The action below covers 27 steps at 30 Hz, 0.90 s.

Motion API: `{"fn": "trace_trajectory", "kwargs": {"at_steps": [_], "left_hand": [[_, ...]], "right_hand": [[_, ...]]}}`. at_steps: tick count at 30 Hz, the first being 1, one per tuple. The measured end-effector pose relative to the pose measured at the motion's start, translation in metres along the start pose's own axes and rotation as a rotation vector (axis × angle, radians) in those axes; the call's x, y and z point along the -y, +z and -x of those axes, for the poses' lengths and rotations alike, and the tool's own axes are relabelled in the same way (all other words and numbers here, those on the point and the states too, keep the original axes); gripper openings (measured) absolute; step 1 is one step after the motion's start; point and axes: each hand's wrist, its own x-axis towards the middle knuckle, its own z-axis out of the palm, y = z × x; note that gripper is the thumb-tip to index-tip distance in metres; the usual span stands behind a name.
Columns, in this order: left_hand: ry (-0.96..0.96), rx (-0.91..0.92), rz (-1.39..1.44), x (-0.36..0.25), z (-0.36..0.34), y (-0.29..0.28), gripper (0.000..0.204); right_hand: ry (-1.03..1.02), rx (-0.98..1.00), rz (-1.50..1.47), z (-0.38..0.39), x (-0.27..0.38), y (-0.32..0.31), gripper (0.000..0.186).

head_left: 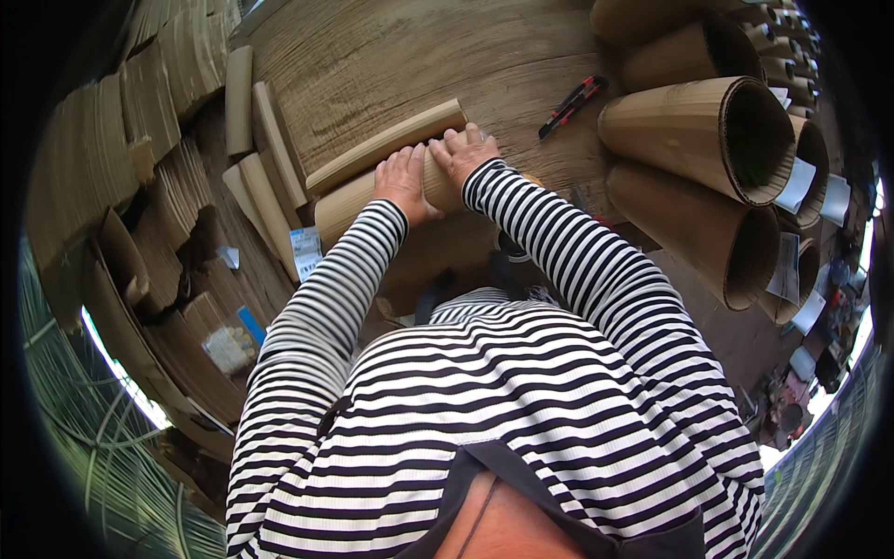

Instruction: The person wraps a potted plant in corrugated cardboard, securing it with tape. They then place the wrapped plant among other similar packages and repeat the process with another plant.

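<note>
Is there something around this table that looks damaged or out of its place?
Yes, the stacked cardboard at the left: its edges look ragged and uneven, as if torn, unlike the neater rims of the cardboard tubes at the right.

Near cardboard roll (345, 216) partly hidden under left hand (403, 180) and right hand (461, 154), round dark object (511, 246) half covered by right sleeve (559, 219), perhaps tape, topmost tube (643, 17) cropped above, label (305, 250) print illegibly small, far-right clutter (790, 396) blurred.
</note>
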Motion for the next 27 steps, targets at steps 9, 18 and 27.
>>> {"fn": "trace_trajectory", "kwargs": {"at_steps": [9, 18, 27], "left_hand": [[-0.006, -0.052, 0.036, 0.005, 0.007, 0.006, 0.122], [0.015, -0.124, 0.083, 0.007, 0.010, 0.011, 0.117], [0.015, -0.095, 0.058, 0.009, 0.017, 0.012, 0.113]], "right_hand": [[0.282, -0.045, 0.123, -0.008, -0.167, -0.001, 0.037], [0.300, 0.049, 0.450, -0.035, -0.205, 0.007, 0.038], [0.366, -0.330, -0.344, -0.057, -0.155, -0.054, 0.039]]}}
